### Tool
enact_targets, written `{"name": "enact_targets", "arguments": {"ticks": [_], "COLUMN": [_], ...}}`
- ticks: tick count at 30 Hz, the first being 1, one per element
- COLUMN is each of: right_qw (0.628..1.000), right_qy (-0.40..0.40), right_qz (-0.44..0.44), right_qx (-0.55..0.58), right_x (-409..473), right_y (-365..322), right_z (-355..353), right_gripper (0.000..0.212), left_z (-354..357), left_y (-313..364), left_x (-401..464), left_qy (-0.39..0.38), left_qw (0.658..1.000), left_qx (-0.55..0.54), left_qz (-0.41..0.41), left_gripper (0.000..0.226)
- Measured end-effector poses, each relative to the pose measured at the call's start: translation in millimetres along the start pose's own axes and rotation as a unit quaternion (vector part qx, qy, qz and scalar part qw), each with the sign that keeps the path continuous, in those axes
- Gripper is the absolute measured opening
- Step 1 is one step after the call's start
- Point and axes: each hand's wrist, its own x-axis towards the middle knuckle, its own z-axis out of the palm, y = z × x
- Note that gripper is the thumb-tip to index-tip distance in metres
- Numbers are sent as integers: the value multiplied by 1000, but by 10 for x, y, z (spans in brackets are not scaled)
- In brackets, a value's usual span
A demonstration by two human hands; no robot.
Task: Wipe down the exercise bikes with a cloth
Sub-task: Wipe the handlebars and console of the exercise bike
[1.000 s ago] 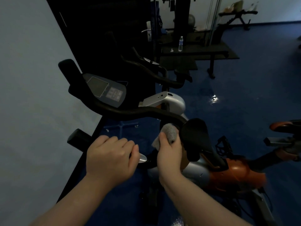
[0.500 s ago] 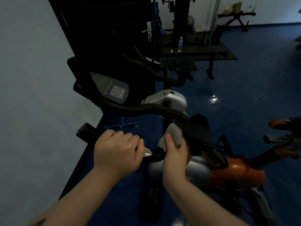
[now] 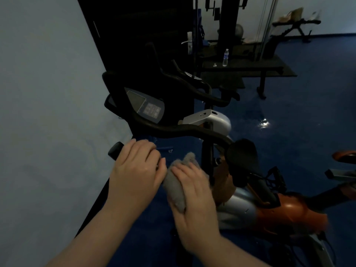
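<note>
The left hand point(image 3: 137, 170) is curled around the near grip of the black handlebar point(image 3: 185, 131) of the exercise bike point(image 3: 269, 207), with the rubber end of the grip showing just to the left of the knuckles. The right hand point(image 3: 194, 197) holds the grey cloth point(image 3: 178, 187), the fingers bent over it and pressing it down just beside the left hand; what surface lies under the cloth is hidden by the hand. A corner of the cloth stands up above the fingers. The bike has a grey console point(image 3: 146, 105) between the handlebar arms, a black saddle point(image 3: 243, 158) to the right of the right hand, and an orange and silver body lower down (the room is dim, so small details are hard to read). The bike stands on a blue floor point(image 3: 298, 116) near a pale wall point(image 3: 48, 112). Far behind, a water bottle point(image 3: 225, 57) stands upright on a dark bench point(image 3: 244, 69).
</note>
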Motion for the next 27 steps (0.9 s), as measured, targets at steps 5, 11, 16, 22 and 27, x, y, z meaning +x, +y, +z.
{"name": "enact_targets", "arguments": {"ticks": [5,11,16,22,27], "right_qw": [998,991,998,994,981], "right_qy": [-51,-66,-57,-82,-103], "right_qz": [-26,24,34,-40,-161], "right_qx": [-33,-112,-11,65,-29], "right_x": [170,464,711,688,442], "right_y": [63,-364,-644,-654,-408], "right_z": [-278,200,354,385,257], "right_gripper": [32,36,22,53,61], "left_z": [-85,-253,-330,-399,-391], "left_y": [-168,-230,-220,-171,-129], "left_x": [-61,-130,-278,-349,-609], "left_qy": [22,-16,8,21,5], "left_qw": [994,912,783,764,788], "left_qx": [-13,-338,-526,-565,-537], "left_qz": [-109,-233,-332,-311,-302], "left_gripper": [31,40,41,47,49]}}
